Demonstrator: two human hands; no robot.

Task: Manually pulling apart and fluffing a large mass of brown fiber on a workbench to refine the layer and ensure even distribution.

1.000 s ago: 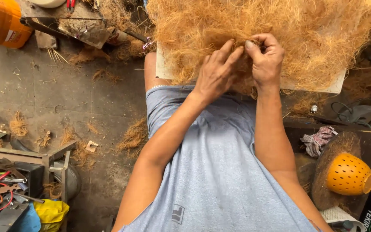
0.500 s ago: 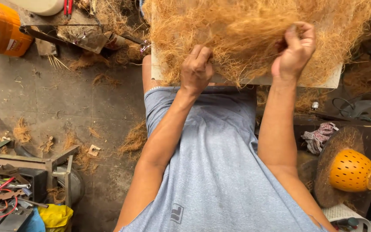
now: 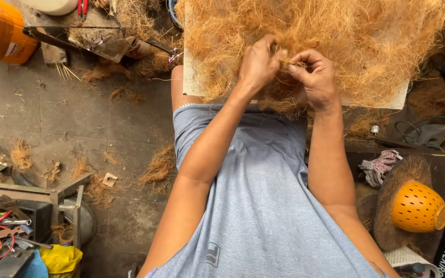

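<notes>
A big loose heap of golden-brown coir fibre (image 3: 336, 36) lies on a pale flat board (image 3: 191, 77) across my lap. My left hand (image 3: 257, 64) and my right hand (image 3: 314, 77) meet at the near middle of the heap. Both pinch the same small tuft of fibre (image 3: 290, 64) between thumb and fingertips. The hands almost touch each other. My grey shirt fills the lower middle of the view.
An orange bucket (image 3: 1, 31) stands far left. A metal frame with tools and red wire (image 3: 21, 216) sits lower left, beside a yellow cloth (image 3: 60, 257). An orange perforated bowl (image 3: 418, 206) rests on a round fibre mat at right, beside a rag (image 3: 382, 166). Fibre scraps dot the concrete floor.
My hands were together, then the right hand swung out to the right with fibre. Now both hands have come back together at the heap's middle, pinching one tuft.
</notes>
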